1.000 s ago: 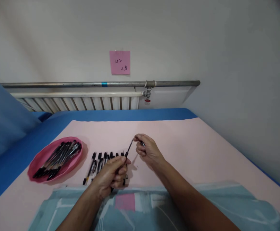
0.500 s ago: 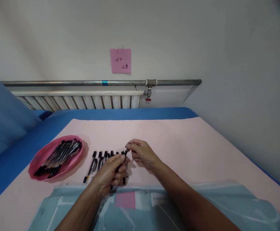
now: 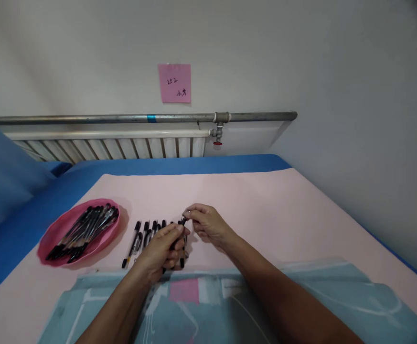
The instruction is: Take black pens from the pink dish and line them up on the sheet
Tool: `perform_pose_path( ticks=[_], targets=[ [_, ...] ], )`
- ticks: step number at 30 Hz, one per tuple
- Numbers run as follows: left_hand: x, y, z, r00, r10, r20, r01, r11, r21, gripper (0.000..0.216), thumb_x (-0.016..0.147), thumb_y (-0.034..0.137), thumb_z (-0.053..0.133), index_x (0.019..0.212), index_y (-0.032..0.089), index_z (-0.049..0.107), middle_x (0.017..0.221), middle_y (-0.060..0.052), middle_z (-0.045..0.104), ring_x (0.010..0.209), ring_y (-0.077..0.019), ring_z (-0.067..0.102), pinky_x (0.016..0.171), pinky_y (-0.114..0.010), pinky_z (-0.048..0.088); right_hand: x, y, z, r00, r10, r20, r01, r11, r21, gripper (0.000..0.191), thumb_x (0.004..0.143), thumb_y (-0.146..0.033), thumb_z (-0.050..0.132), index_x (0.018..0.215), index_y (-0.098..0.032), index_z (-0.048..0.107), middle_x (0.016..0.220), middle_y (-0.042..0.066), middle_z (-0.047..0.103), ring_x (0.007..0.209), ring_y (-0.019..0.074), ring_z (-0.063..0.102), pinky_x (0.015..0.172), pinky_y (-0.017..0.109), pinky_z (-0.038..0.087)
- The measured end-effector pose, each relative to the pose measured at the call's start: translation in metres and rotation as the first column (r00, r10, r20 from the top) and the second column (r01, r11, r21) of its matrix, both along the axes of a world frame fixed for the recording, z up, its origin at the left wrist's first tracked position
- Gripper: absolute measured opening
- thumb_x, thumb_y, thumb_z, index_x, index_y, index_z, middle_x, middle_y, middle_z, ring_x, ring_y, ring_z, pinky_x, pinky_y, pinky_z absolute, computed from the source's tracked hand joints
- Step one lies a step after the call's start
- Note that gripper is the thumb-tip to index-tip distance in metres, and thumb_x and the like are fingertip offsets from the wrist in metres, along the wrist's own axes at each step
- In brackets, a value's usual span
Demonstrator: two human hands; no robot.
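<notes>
Head view: the left hand (image 3: pixel 163 248) grips a black pen (image 3: pixel 182 222), which points toward one o'clock from that hand. A second ago the right hand (image 3: pixel 208 224) stood apart at two o'clock, a thin shaft showing between the two; now it has closed in, its fingers pinching the pen's upper end, and the shaft no longer shows. That suggests the parts are together or nearly so, though the fingers hide the joint. The row of pens (image 3: pixel 146 228) at ten o'clock and the pink dish (image 3: pixel 42 248) at nine look undisturbed.
</notes>
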State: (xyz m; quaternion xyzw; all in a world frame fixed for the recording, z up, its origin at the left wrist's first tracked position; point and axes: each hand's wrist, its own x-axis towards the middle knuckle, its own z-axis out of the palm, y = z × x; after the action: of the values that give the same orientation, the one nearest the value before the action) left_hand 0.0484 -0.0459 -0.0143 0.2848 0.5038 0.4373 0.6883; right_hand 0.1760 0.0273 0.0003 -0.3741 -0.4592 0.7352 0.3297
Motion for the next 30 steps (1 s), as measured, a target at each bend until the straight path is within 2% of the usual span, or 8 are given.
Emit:
perform_pose_path(
  ticks=[3, 7, 9, 13, 16, 19, 21, 30],
  targets=[
    [0.005, -0.001, 0.000, 1.000, -0.031, 0.001, 0.031, 1.000, 0.000, 0.031, 0.074, 0.046, 0.057, 0.085, 0.018, 0.053, 0.052, 0.010, 0.036, 0.033, 0.0011, 0.017, 0.031, -0.011, 0.007, 0.004, 0.016, -0.006, 0.967, -0.230, -0.110, 0.236, 0.971, 0.045, 0.016, 0.062, -0.027, 0.062, 0.067, -0.016, 0.051, 0.054, -0.006, 0.048, 0.033, -0.0004, 0.024, 0.032, 0.016, 0.011],
    [0.018, -0.001, -0.001, 0.999, -0.034, -0.007, 0.034, 0.999, 0.014, 0.028, 0.073, 0.043, 0.058, 0.084, 0.017, 0.055, 0.052, 0.009, 0.039, 0.033, -0.0002, 0.021, 0.031, -0.013, 0.012, 0.029, 0.047, -0.005, 0.802, -0.567, -0.189, 0.593, 0.796, 0.126, 0.016, 0.064, -0.029, 0.056, 0.068, -0.019, 0.045, 0.061, -0.005, 0.049, 0.035, 0.0005, 0.024, 0.031, 0.016, 0.014],
    [0.025, 0.002, -0.002, 1.000, 0.014, -0.006, -0.014, 0.999, 0.051, 0.029, 0.072, 0.042, 0.059, 0.085, 0.017, 0.056, 0.053, 0.008, 0.043, 0.034, -0.0018, 0.028, 0.032, -0.014, 0.019, 0.044, 0.058, -0.003, 0.777, -0.607, -0.166, 0.628, 0.762, 0.154, 0.016, 0.066, -0.030, 0.053, 0.067, -0.020, 0.041, 0.060, -0.006, 0.046, 0.035, 0.0007, 0.023, 0.031, 0.016, 0.014],
    [0.034, 0.012, -0.005, 0.981, 0.194, 0.028, -0.196, 0.966, 0.169, 0.029, 0.067, 0.038, 0.064, 0.082, 0.014, 0.058, 0.067, 0.001, 0.058, 0.057, -0.0085, 0.053, 0.056, -0.021, 0.043, 0.052, 0.057, -0.005, 0.877, -0.480, -0.015, 0.476, 0.863, 0.171, 0.012, 0.064, -0.021, 0.057, 0.063, -0.018, 0.046, 0.052, -0.005, 0.046, 0.033, 0.0018, 0.027, 0.031, 0.016, 0.013],
    [0.036, 0.018, -0.010, 0.967, 0.233, -0.103, -0.205, 0.951, 0.233, 0.026, 0.070, 0.038, 0.062, 0.082, 0.014, 0.063, 0.078, -0.003, 0.061, 0.073, -0.0127, 0.056, 0.072, -0.025, 0.043, 0.040, 0.045, -0.014, 0.927, -0.246, 0.284, 0.157, 0.940, 0.303, 0.007, 0.068, -0.021, 0.054, 0.064, -0.016, 0.051, 0.050, -0.003, 0.049, 0.035, 0.0045, 0.034, 0.034, 0.018, 0.020],
    [0.032, 0.019, -0.015, 0.871, 0.269, -0.412, -0.116, 0.926, 0.360, 0.023, 0.075, 0.036, 0.056, 0.084, 0.017, 0.066, 0.084, -0.004, 0.062, 0.083, -0.0162, 0.055, 0.077, -0.027, 0.040, 0.026, 0.035, -0.023, 0.833, -0.136, 0.536, -0.113, 0.906, 0.407, 0.012, 0.072, -0.021, 0.048, 0.063, -0.016, 0.053, 0.052, -0.003, 0.050, 0.044, 0.0071, 0.041, 0.042, 0.019, 0.029],
    [0.028, 0.018, -0.016, 0.774, 0.315, -0.549, -0.049, 0.894, 0.444, 0.020, 0.075, 0.032, 0.056, 0.084, 0.019, 0.067, 0.090, -0.005, 0.061, 0.089, -0.0180, 0.054, 0.081, -0.028, 0.038, 0.019, 0.031, -0.027, 0.801, -0.150, 0.579, -0.143, 0.892, 0.429, 0.011, 0.071, -0.018, 0.050, 0.061, -0.016, 0.053, 0.054, -0.002, 0.051, 0.051, 0.0089, 0.045, 0.048, 0.020, 0.032],
    [0.000, 0.012, -0.015, 0.707, 0.341, -0.620, -0.083, 0.910, 0.406, 0.021, 0.073, 0.031, 0.056, 0.088, 0.020, 0.067, 0.090, -0.004, 0.062, 0.082, -0.0173, 0.056, 0.074, -0.028, 0.041, 0.014, 0.025, -0.038, 0.685, -0.159, 0.711, -0.292, 0.834, 0.469, 0.008, 0.071, -0.015, 0.053, 0.065, -0.015, 0.058, 0.065, 0.001, 0.058, 0.062, 0.0117, 0.048, 0.057, 0.022, 0.033]
  ],
)
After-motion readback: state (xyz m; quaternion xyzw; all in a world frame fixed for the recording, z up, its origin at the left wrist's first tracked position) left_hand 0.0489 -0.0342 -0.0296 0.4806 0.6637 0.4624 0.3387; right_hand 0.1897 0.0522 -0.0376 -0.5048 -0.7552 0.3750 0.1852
